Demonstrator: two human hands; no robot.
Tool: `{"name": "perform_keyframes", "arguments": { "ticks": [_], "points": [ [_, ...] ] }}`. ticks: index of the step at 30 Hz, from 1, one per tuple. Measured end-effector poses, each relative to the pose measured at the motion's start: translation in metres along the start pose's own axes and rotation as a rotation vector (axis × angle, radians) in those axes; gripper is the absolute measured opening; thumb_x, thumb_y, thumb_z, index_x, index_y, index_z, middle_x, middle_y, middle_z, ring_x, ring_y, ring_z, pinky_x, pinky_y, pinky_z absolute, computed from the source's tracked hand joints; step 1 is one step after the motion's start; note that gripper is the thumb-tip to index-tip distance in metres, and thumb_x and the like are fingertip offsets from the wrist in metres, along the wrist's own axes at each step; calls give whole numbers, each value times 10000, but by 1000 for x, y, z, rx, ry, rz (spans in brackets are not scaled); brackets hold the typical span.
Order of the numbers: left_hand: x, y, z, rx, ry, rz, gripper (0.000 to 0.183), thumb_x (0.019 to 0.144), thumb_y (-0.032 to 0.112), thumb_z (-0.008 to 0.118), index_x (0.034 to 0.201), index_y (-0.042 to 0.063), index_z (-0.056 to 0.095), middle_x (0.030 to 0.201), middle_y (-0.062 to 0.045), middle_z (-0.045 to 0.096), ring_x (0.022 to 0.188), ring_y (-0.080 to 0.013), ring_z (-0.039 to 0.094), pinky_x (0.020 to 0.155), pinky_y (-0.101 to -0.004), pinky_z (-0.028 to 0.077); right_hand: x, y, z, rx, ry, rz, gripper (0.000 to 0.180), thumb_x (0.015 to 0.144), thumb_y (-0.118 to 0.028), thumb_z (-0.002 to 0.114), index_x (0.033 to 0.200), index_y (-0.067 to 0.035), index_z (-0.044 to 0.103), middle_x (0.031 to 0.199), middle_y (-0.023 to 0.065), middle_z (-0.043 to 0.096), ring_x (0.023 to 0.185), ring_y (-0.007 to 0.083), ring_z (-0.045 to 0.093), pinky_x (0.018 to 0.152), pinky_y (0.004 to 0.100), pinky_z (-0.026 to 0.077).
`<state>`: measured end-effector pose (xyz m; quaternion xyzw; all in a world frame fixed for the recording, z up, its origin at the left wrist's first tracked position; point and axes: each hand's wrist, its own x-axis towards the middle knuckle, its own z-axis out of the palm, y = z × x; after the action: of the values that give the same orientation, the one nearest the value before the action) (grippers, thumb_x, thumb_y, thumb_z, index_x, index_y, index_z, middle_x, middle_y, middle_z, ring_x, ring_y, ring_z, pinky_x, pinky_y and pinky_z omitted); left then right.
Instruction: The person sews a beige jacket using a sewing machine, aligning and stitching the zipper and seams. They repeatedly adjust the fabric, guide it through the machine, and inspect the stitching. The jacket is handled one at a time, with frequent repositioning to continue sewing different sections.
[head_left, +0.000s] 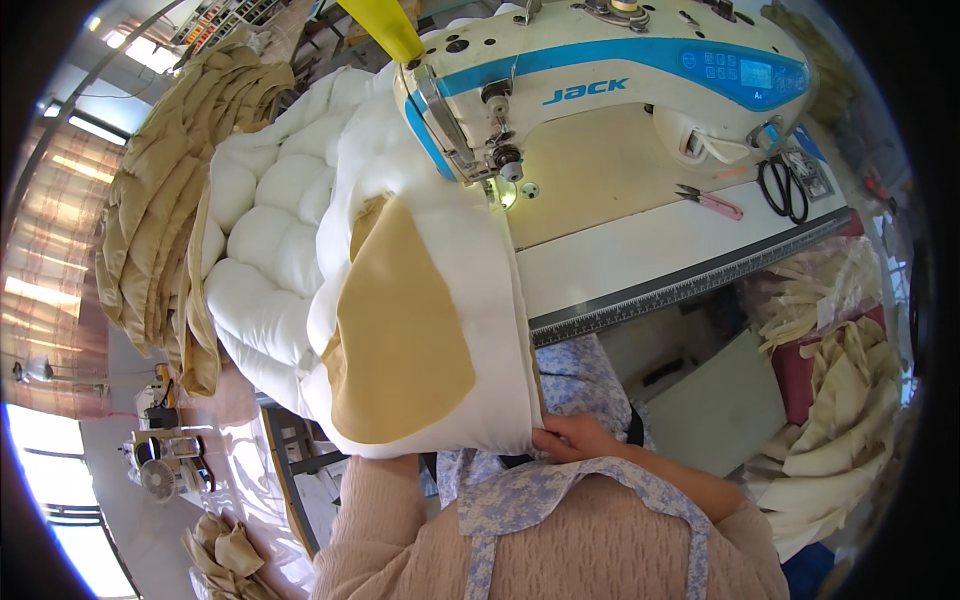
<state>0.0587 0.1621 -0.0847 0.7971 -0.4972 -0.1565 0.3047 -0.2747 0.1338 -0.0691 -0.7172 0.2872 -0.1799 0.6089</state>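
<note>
A padded white tufted cushion (281, 199) lies across the left of the sewing table and hangs over its front edge. A tan fabric piece (401, 322) shows on its upper face, within a smooth white panel (487, 360). The panel's right edge runs up to the presser foot area of a Jack industrial sewing machine (585, 90), where a small lamp glows. My right hand (574, 437) pinches the near right corner of this panel. Under the cushion my left forearm (382, 480) disappears, and the left hand itself is hidden.
Pink-handled thread snips (710, 202) and black scissors (784, 191) rest on the table right of the needle. A ruler strip (690, 281) lines its front edge. Tan fabric is heaped at left (169, 195), and pale fabric strips (832, 427) hang at right. A small fan (157, 480) stands at lower left.
</note>
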Motion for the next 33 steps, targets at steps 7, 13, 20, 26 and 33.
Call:
{"name": "perform_keyframes", "arguments": {
  "ticks": [7, 13, 20, 26, 33],
  "points": [
    [-103, 38, -75, 341, -359, 104, 354, 912, -18, 540, 1231, 31, 684, 1292, -205, 668, 1197, -311, 653, 1033, -439, 499, 2, -7, 1, -33, 43, -117, 202, 988, -292, 635, 1081, -119, 685, 855, 64, 703, 692, 256, 685, 618, 352, 536],
    [-50, 197, -91, -131, 47, 655, 353, 817, -128, 480, 1063, -34, 716, 1129, -207, 722, 1124, -356, 688, 960, -464, 553, 11, 3, -2, -204, 27, -307, 120, 943, -215, 658, 995, -111, 687, 863, 79, 681, 732, 274, 680, 637, 376, 544],
    [67, 129, -45, 221, -52, 372, 447, 1006, 115, 592, 1449, 66, 551, 1480, -141, 553, 1374, -376, 496, 1146, -409, 402, 17, -13, -17, -238, 44, -526, 75, 878, -156, 703, 936, -117, 674, 801, 93, 660, 704, 290, 651, 619, 405, 530],
    [39, 146, -50, 397, 169, 533, 248, 938, 84, 649, 1182, 47, 675, 1146, -154, 647, 1073, -333, 640, 928, -421, 525, 36, -42, -11, -314, -41, -750, 150, 898, -225, 736, 919, -99, 656, 855, 53, 649, 776, 247, 648, 647, 363, 524],
    [20, 191, -25, 514, -318, 352, 198, 979, 235, 640, 1037, 46, 646, 934, -166, 679, 821, -363, 685, 681, -461, 539, 59, -61, -33, -474, -72, -1040, 150, 867, -230, 720, 967, -120, 698, 956, 22, 683, 963, 219, 659, 917, 381, 516]
  ]
}}
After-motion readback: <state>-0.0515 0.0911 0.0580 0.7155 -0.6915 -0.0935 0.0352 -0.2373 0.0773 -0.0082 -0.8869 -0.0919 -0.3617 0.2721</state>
